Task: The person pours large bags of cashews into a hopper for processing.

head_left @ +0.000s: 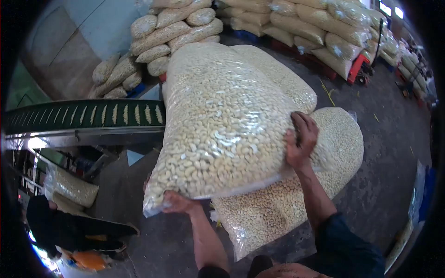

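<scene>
A large clear plastic bag of cashew nuts (pixel 218 125) is tilted up in front of me, its bottom edge raised toward me. My left hand (pixel 178 202) is closed around its lower left corner, with part of the fingers hidden behind the plastic. On the right side, my right hand (pixel 302 141) grips the bag's edge with curled fingers. Under and beside it lies another full bag of cashews (pixel 259 217), reaching out to the right. Behind it, a further filled bag (pixel 282 74) shows in part.
A green cleated conveyor (pixel 88 115) carrying nuts ends at the bag's left. Filled sacks (pixel 176 28) are stacked behind, and more sacks (pixel 320 23) stand on pallets. A red pallet jack (pixel 356 68) is at the back right. A person in dark clothes (pixel 69 227) is at lower left.
</scene>
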{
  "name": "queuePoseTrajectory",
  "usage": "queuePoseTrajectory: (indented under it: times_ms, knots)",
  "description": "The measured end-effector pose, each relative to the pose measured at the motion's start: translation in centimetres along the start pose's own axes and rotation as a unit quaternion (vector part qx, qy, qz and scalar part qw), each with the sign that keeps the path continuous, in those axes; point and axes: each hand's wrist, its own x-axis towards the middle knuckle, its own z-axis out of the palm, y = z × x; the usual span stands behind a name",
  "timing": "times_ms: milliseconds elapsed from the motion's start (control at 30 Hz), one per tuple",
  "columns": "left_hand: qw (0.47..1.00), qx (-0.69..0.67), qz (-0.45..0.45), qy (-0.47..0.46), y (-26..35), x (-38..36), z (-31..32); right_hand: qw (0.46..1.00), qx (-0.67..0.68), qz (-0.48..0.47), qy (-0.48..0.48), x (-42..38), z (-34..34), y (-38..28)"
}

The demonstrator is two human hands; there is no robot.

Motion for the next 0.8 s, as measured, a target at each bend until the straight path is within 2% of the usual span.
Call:
queuePoseTrajectory:
  times_ms: [33,67,100,133,167,200,233,300,333,367,400,467,533,567,600,633,667,733,767,800]
  knots:
    - [0.998,0.041,0.041,-0.018,-2.1,-1.2,1.0,1.0,0.003,-0.004,0.006,-0.8,1.0,0.8]
    - [0.977,0.151,0.145,-0.043,-4.6,-2.9,1.6,1.0,0.006,-0.011,0.013,-1.6,1.6,1.6]
    - [0.908,0.301,0.286,-0.044,-5.9,-4.4,1.3,1.0,-0.003,-0.007,0.015,-3.0,1.7,2.3]
    - [0.797,0.441,0.413,-0.012,-6.5,-5.5,0.7,1.0,-0.001,-0.027,0.001,-4.2,2.0,2.8]
    - [0.722,0.506,0.472,0.018,-6.5,-6.2,0.0,0.999,0.002,-0.049,-0.012,-4.5,2.1,3.2]
    - [0.726,0.501,0.472,0.011,-6.9,-6.9,-0.1,0.999,-0.007,-0.049,-0.014,-4.4,2.2,3.1]
    - [0.705,0.561,0.43,-0.059,-7.5,-8.2,-1.4,0.998,-0.001,-0.057,-0.021,-4.9,2.2,3.1]
    - [0.67,0.615,0.391,-0.143,-10.3,-10.7,-4.8,0.997,-0.008,-0.049,-0.061,-6.2,1.7,3.0]
    - [0.839,0.433,0.234,-0.234,-11.7,-11.0,-4.9,0.997,-0.017,-0.045,-0.06,-6.6,1.0,2.9]
    - [0.927,0.214,0.054,-0.304,-11.1,-9.8,-4.8,0.996,-0.012,-0.036,-0.079,-6.7,0.7,2.6]
    - [0.951,0.045,-0.112,-0.284,-10.0,-9.2,-4.9,0.995,-0.003,-0.028,-0.096,-6.5,0.6,2.2]
    - [0.926,-0.114,-0.267,-0.243,-6.5,-7.9,-5.2,0.993,-0.018,-0.006,-0.113,-6.6,-0.4,1.3]
    - [0.89,-0.195,-0.348,-0.222,-1.8,-6.1,-6.0,0.99,-0.036,0.049,-0.127,-7.0,-1.5,0.8]
    - [0.863,-0.171,-0.411,-0.239,4.9,-3.5,-7.0,0.989,-0.049,0.093,-0.106,-7.7,-1.9,0.8]
    - [0.862,-0.17,-0.411,-0.241,2.1,-5.0,-7.4,0.989,-0.051,0.095,-0.105,-8.4,-2.1,1.3]
    - [0.908,-0.045,-0.287,-0.301,-3.3,-7.3,-8.9,0.986,-0.072,0.125,-0.078,-9.5,-2.0,2.1]
    - [0.916,-0.02,-0.265,-0.301,-3.2,-7.5,-8.6,0.982,-0.091,0.155,-0.053,-10.5,-1.8,2.9]
    - [0.927,0.032,-0.222,-0.299,-3.1,-7.8,-8.1,0.982,-0.118,0.145,-0.03,-12.1,-0.5,3.6]
    - [0.934,-0.04,-0.287,-0.207,-0.9,-7.3,-6.7,0.98,-0.147,0.133,-0.004,-12.3,0.8,4.1]
    - [0.942,-0.06,-0.288,-0.163,0.1,-6.9,-5.7,0.976,-0.162,0.142,0.015,-12.1,2.4,4.8]
